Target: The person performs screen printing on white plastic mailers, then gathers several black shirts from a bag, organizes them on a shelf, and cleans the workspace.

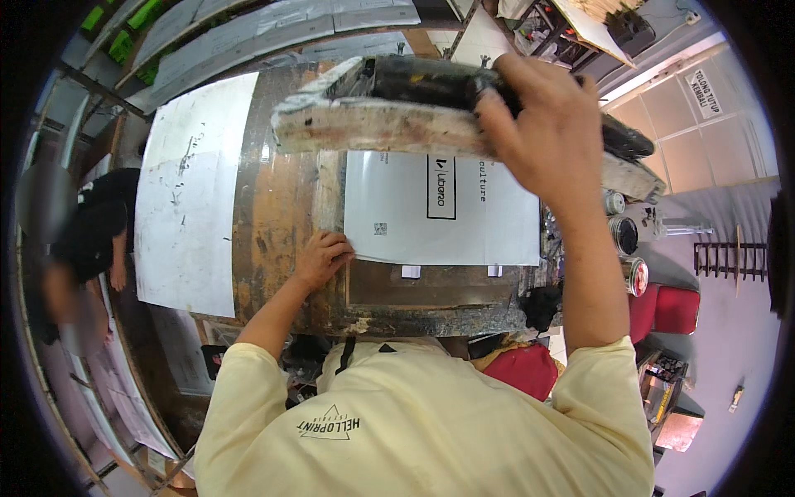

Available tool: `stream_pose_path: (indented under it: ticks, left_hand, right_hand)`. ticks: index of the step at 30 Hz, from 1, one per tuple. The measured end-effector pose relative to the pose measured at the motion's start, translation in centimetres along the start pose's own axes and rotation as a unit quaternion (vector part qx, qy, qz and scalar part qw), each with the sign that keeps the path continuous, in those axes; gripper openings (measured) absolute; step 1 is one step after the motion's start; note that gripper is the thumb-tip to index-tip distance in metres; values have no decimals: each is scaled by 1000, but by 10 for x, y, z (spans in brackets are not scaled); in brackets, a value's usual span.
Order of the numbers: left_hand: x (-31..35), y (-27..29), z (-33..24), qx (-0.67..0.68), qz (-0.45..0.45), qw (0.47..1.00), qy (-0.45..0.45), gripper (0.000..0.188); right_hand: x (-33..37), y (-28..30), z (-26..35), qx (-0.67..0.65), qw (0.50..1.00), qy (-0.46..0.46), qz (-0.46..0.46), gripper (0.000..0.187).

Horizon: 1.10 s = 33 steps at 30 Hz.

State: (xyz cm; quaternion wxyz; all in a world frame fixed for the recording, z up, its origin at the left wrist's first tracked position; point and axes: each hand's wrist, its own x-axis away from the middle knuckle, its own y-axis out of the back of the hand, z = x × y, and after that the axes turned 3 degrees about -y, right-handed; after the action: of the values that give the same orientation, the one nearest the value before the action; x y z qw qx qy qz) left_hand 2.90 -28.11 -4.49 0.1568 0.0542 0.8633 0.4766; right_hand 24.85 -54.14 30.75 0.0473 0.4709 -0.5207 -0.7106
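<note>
My right hand (542, 120) is closed over a black bar (431, 87) that lies along a raised, paint-stained wooden screen-printing frame (381, 128). The frame is seen almost edge-on above the far part of the table, and its mesh cannot be made out. Below it lies a white printed sheet (447, 236) with black lettering, a boxed logo and a small square code; the frame hides its far end. At the sheet's near left corner is my left hand (323, 258), fingers curled together on the edge.
The stained wooden table (277, 207) carries a large white board (189, 199) at left. A black rag (542, 308) and several paint cans (623, 235) are at right. Racks (281, 41) of sheets stand beyond. A person in black (95, 219) is at far left.
</note>
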Motion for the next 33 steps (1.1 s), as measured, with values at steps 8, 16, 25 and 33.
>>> stream_pose_path:
  ticks: [8, 16, 25, 33]
  left_hand:
    - [-81, 58, -35, 146, -51, 987, 37, 17]
    - [-43, 72, 20, 343, -70, 907, 235, 11]
    - [5, 185, 213, 264, 18, 889, 374, 21]
    - [54, 249, 346, -104, -2, 948, 302, 21]
  right_hand:
    - [-54, 14, -2, -50, 996, -33, 59, 33]
    - [-37, -1, -14, -28, 1000, 13, -4, 40]
    - [-51, 2, -15, -62, 998, -22, 4, 40]
    - [-50, 6, -18, -41, 999, -4, 29, 37]
